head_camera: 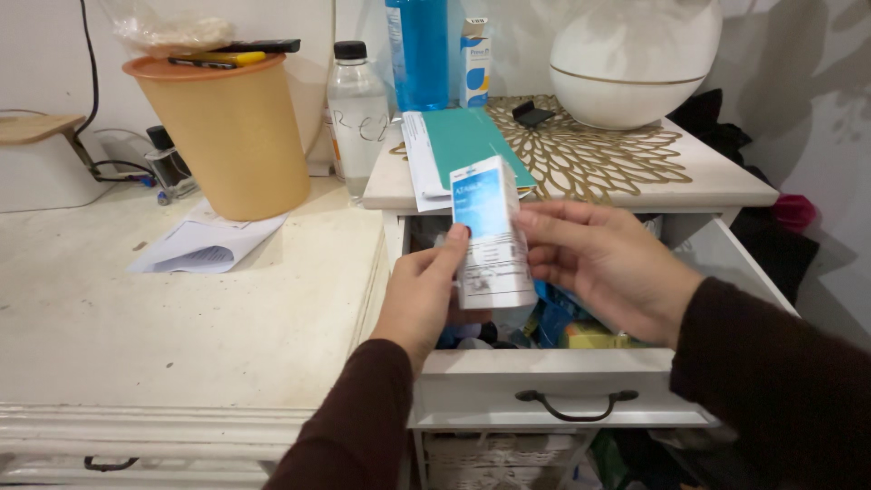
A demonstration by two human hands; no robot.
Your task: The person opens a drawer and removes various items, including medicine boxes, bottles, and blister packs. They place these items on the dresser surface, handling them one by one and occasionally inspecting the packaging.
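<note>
I have both hands on a small blue-and-white box [491, 232] — left hand [425, 295] and right hand [606, 265] pinching its sides — above the open drawer [553, 386].

Box [491, 231]: white with a light-blue upper panel. Left of the box: tub [229, 136], plain orange-tan, matching lid; bottle [357, 116], clear with black cap; paper [204, 245], white with grey print. Behind the box: folder [472, 141], teal; mat [590, 150], gold openwork leaf pattern; vase [631, 59], white with a thin gold band; tall bottle [417, 50], blue. Below the box: drawer [544, 386], white, black handle. Sleeves [771, 381]: dark brown.
</note>
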